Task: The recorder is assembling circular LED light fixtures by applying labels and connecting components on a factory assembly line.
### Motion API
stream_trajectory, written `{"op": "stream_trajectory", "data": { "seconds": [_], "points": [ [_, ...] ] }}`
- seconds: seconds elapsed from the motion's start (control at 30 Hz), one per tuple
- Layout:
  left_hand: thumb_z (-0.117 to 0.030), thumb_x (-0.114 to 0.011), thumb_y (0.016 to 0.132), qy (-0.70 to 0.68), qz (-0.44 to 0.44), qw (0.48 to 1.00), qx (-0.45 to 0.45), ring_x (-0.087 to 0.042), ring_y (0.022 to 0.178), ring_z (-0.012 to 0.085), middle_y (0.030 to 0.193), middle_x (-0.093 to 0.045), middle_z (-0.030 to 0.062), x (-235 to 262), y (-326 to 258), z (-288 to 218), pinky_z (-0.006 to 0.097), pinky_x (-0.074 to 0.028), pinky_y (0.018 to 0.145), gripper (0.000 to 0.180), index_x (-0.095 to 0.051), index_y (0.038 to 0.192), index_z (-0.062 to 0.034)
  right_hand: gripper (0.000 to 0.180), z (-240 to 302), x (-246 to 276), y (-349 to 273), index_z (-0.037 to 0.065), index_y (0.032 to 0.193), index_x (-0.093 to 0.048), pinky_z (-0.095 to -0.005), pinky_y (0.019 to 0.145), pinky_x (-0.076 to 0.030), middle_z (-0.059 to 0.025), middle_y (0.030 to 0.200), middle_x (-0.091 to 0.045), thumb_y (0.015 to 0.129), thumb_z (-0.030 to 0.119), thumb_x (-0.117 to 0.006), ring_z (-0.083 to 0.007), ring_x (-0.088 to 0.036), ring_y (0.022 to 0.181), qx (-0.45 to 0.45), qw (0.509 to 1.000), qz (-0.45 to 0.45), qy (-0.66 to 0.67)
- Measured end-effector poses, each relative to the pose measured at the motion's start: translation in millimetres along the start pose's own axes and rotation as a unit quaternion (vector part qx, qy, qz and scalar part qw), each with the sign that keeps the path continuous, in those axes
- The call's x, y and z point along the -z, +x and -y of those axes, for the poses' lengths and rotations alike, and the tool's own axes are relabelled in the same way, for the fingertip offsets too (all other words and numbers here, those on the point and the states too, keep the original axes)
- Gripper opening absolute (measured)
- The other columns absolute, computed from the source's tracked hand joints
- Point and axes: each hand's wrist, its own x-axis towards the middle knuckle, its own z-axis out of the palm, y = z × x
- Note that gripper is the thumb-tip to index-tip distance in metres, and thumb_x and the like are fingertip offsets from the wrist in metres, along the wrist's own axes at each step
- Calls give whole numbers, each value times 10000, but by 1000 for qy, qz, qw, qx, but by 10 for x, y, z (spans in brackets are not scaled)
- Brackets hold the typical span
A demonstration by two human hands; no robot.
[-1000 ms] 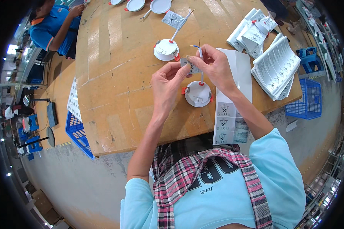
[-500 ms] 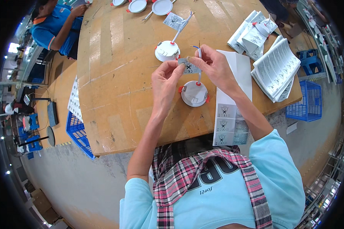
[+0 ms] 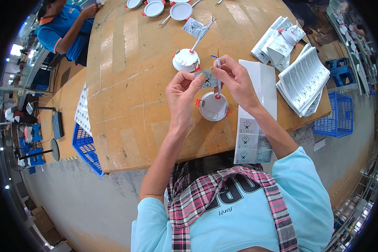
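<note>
I'm on the small grey label (image 3: pixel 207 80) now, pinched between both hands just above the round white lamp (image 3: pixel 213 106). The left hand (image 3: pixel 181 90) has thumb and forefinger clamped on the label's left end. The right hand (image 3: pixel 235 77) grips its right end and also holds the lamp's white cable (image 3: pixel 218 75), which rises from the lamp's middle up through those fingers, blue and brown wire ends poking out above. The lamp lies flat on the wooden table (image 3: pixel 130 84), orange spring clips at its sides, directly below the hands.

Just beyond the lamp, a second white lamp (image 3: pixel 185 60) sits with its own cable running up to another grey label (image 3: pixel 194 27). Right of the lamp lies a long white backing sheet (image 3: pixel 252 126) with labels at its near end. Further right, stacks of printed leaflets (image 3: pixel 304 80). Far beyond the lamp, more white lamps (image 3: pixel 168 7), and a person in a blue shirt (image 3: pixel 65 29) at the table's left corner. Blue crates (image 3: pixel 87 149) stand on the floor beside the table.
</note>
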Motion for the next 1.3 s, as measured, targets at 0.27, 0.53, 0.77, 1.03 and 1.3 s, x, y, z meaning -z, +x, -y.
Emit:
{"op": "stream_trajectory", "data": {
  "seconds": [0.27,0.53,0.77,1.03,1.3],
  "points": [
    [-94,-676,848,45,-17,999,15,-561,738,43,777,-644,13,-29,-22,-69,217,-453,698,150,-565,755,-57,219,22,14,-38,11,894,-557,-213,493,-457,-40,716,-626,884,209,-648,-66,-558,603,4,998,-25,-65],
    [-111,-661,865,48,-10,999,6,-550,752,39,782,-628,6,54,45,-36,223,-447,697,172,-541,752,-64,206,19,-28,4,2,936,-549,-222,566,-490,-49,754,-653,867,158,-665,-70,-591,659,14,999,-22,-47],
    [-112,-643,881,69,-2,998,-4,-542,748,39,775,-610,-4,-15,24,-85,224,-445,703,179,-530,751,-64,217,18,-23,-29,8,935,-510,-220,572,-481,-59,717,-649,851,124,-674,-67,-591,648,26,994,-60,-86],
    [-127,-651,876,61,5,998,26,-524,731,31,772,-601,-13,-25,40,-76,214,-421,697,189,-524,747,-73,221,32,12,-38,10,946,-504,-221,553,-477,-51,691,-631,858,131,-667,-68,-588,644,19,993,-61,-97],
    [-134,-639,888,39,34,999,11,-531,742,35,762,-623,-3,7,91,-19,226,-424,721,189,-521,749,-84,259,82,56,-54,-20,1026,-584,-225,577,-516,-56,748,-651,869,171,-661,-92,-626,701,-47,998,-23,-32]
  ]
}}
